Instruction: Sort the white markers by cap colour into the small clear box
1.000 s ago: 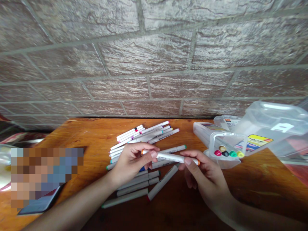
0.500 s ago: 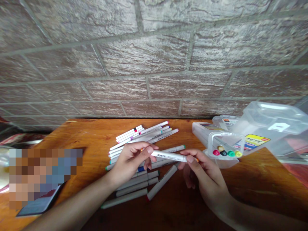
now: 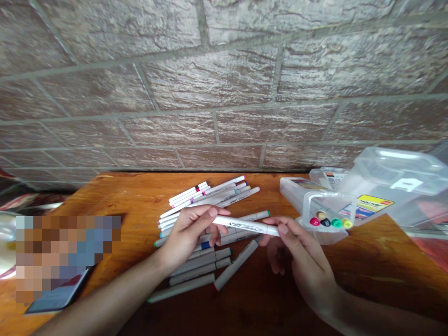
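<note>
A white marker (image 3: 247,225) with dark print on its barrel is held level above the table, one end in each hand. My left hand (image 3: 191,231) pinches its left end between thumb and fingers. At the other end, my right hand (image 3: 301,252) grips it the same way, and the fingers cover both tips. Below and behind lie many loose white markers with coloured caps, among them a red-capped marker (image 3: 236,266) slanting near my right hand and a green-capped marker (image 3: 182,288) at the front.
To the right stands a clear plastic case (image 3: 331,193) with several markers inside, their coloured ends facing me. Behind it is a larger clear box (image 3: 402,186) with a yellow label. At left, a dark-edged device (image 3: 58,298) is partly pixelated. A block wall (image 3: 217,126) rises behind the wooden table (image 3: 115,196).
The held marker has shifted slightly, and the orange ends that showed past the fingers are now covered. My right thumb has moved a little right along the marker. The loose markers stay put.
</note>
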The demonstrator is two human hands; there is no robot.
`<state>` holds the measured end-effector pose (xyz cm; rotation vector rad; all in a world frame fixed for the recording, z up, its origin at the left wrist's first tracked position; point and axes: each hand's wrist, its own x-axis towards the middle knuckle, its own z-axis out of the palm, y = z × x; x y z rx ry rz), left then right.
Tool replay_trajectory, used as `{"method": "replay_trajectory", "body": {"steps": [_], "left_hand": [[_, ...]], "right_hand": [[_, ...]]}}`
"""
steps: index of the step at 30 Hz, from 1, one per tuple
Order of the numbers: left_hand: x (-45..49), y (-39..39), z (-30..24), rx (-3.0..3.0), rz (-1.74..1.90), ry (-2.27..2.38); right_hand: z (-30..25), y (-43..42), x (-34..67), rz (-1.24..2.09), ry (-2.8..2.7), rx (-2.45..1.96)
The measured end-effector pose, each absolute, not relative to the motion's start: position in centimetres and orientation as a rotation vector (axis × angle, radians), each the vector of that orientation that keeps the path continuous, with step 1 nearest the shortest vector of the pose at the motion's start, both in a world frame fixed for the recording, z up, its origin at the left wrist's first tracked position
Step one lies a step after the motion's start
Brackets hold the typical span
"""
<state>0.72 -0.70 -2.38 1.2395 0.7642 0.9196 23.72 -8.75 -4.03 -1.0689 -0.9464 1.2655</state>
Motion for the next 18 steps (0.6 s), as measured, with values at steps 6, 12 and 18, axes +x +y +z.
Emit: {"method": "replay_trajectory", "body": {"steps": [6,12,18], "left_hand": [[0.67,-0.75,-2.37,1.201,0.911,0.752],[0.69,-0.73,-2.32,1.175,0.907,0.732],[0.71,-0.72,-2.26,1.139,0.916,0.714]], "right_hand": [[-3.93,-8.79,23.70,1.272,-0.924,-1.041],[-4.05,-8.79,23.72,1.293,-0.911,-1.006],[-3.91,-8.83,23.71,1.301,-0.897,-1.016]]}}
